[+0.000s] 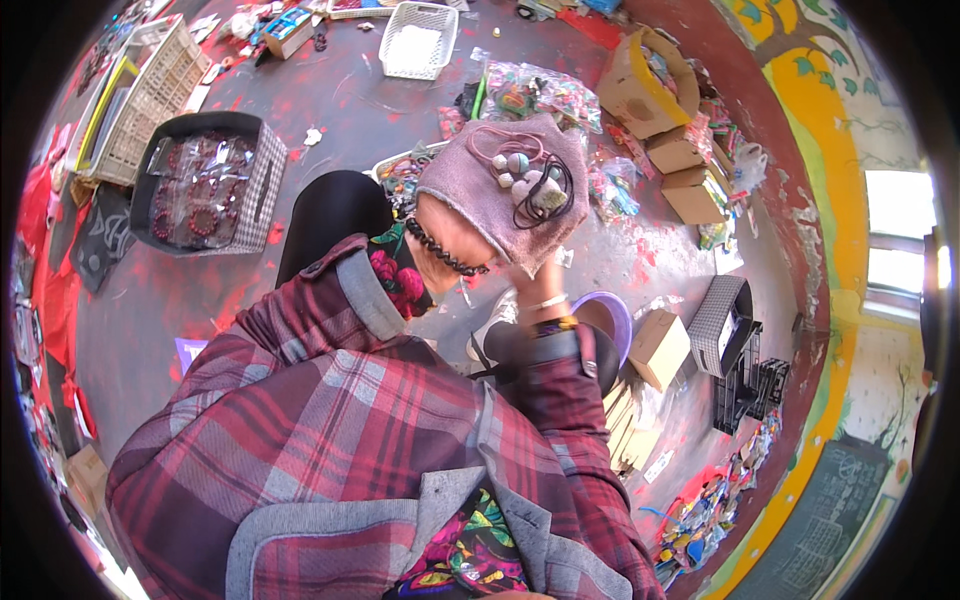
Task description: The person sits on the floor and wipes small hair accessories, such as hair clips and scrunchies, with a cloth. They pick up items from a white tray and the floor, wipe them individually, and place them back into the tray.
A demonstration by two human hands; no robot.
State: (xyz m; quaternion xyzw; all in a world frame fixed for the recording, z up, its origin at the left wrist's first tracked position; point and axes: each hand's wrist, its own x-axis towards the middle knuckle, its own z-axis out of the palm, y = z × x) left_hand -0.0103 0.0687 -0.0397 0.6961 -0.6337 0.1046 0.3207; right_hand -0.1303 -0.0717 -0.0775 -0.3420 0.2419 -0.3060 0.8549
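A pink cloth (457, 169) lies draped over my left hand (450, 236), which supports it from below with its fingers hidden. A black beaded bracelet (442, 247) circles that wrist. On the cloth rest several white and pale round beads (517, 163), a larger light-coloured bead or charm (540, 191), a loop of pink cord (491, 135) and a tangled black cord (568, 196). My right hand (536, 276) is blurred and reaches under the cloth's near edge, so its fingers are covered. It wears a pale bangle.
Bagged bracelets fill a checked fabric bin (262, 187) on the left. Ahead stand a white basket (420, 37) and a pile of plastic-bagged goods (540, 94). Cardboard boxes (649, 97) line the right wall. A purple bucket (611, 315) and a small carton (660, 349) stand by my right knee.
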